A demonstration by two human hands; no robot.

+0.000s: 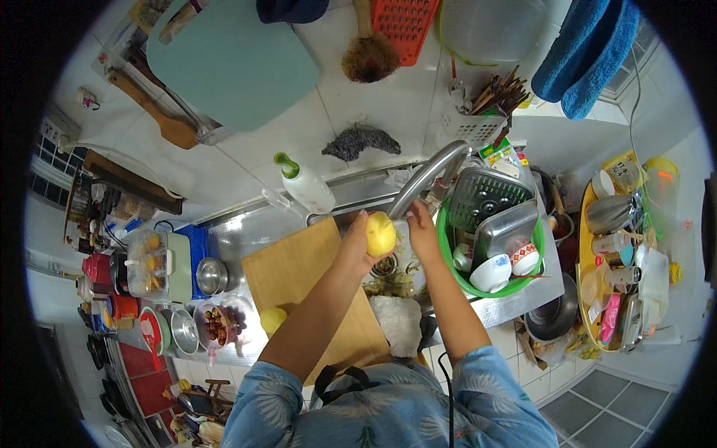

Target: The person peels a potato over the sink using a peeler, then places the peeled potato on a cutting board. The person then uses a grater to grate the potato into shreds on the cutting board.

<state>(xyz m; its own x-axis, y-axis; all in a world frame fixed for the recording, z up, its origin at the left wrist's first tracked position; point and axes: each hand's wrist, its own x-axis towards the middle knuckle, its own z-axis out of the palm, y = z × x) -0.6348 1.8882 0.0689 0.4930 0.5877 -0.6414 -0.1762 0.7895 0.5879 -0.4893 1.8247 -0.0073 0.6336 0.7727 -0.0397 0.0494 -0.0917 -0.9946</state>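
My left hand (354,242) holds a round yellow peeled fruit (381,236) over the sink, just under the spout of the metal faucet (425,173). Its exact kind cannot be told. To the right of the faucet tip is my right hand (422,231), apart from the fruit, thumb and fingers spread and nothing visible in them. Peelings (404,284) lie in the sink below, around the drain (385,265). A second yellow fruit (273,320) rests on the wooden cutting board (291,263), partly hidden by my left forearm. A whitish cloth (396,325) hangs at the sink's front edge.
Right of the sink, a green basin (444,241) holds bowls and metal trays. A pump bottle (307,187) stands behind the board. Leftward are a steel bowl (212,276) and a pink strainer (201,319) with reddish-brown fruits. A utensil holder (470,131) hangs on the wall.
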